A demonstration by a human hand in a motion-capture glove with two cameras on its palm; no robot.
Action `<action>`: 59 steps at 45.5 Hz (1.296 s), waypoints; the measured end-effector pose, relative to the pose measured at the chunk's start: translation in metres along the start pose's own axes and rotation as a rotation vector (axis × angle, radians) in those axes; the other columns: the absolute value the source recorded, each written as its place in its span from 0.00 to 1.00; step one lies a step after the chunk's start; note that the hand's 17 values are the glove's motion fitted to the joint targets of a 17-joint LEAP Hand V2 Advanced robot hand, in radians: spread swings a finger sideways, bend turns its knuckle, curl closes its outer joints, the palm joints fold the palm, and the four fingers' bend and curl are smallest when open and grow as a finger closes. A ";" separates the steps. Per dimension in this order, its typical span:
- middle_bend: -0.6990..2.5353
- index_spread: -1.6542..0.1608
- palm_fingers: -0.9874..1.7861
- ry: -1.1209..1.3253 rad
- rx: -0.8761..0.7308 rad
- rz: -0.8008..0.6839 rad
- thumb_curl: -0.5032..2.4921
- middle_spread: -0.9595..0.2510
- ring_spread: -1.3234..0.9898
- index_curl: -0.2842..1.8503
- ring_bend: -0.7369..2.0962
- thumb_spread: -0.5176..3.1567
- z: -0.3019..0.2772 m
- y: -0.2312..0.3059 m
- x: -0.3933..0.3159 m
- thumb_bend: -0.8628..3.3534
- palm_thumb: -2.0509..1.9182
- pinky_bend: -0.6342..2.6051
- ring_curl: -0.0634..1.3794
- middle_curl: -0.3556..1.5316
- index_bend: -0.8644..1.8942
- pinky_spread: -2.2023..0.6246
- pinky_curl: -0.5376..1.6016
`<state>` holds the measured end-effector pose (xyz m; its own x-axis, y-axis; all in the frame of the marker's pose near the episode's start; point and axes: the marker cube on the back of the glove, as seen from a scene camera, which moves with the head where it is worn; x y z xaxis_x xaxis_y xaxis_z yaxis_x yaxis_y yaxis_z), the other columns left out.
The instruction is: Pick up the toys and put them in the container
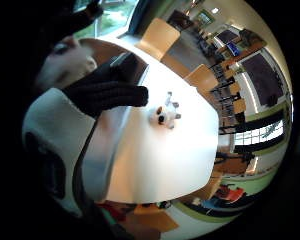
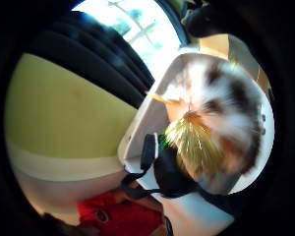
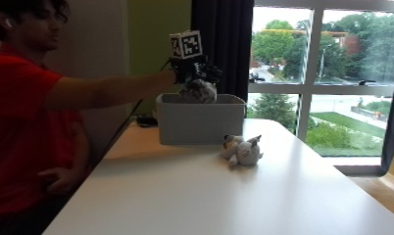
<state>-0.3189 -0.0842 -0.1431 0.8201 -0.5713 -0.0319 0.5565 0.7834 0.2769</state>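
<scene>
black gloved fingers [image 1: 107, 90] curl beside the rim of a grey container [image 1: 97, 165], which stands on a white table [image 1: 160, 160]. a small white plush dog [image 1: 165, 116] lies on the table, apart from the container.

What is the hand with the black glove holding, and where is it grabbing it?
The gloved right hand holds a fluffy toy from above, by its upper part, over the white container. Exactly where the fingers grip is hidden.

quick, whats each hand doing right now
Right hand: gloved, holds a furry toy over the container.
Left hand: bare, down by the person's side, holding nothing that shows.
</scene>
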 end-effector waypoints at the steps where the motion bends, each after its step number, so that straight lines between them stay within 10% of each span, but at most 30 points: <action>1: 0.31 0.67 0.42 -0.011 -0.002 0.002 0.44 0.47 0.46 0.61 0.48 0.38 0.000 0.001 0.002 0.18 0.58 0.53 0.29 0.52 0.38 0.72 0.46; 34: 0.26 0.67 0.33 0.096 -0.135 0.278 0.30 0.68 0.57 0.44 0.34 0.45 0.048 0.072 0.199 0.19 0.50 0.49 0.20 0.42 0.40 0.81 0.40; 59: 0.25 0.69 0.30 0.143 -0.255 0.404 0.26 0.72 0.57 0.33 0.33 0.43 0.146 0.022 0.256 0.19 0.49 0.52 0.22 0.34 0.36 0.82 0.41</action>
<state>-0.1159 -0.2491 -0.0048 0.9771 -0.1840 -0.1067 0.1902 0.9804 0.0509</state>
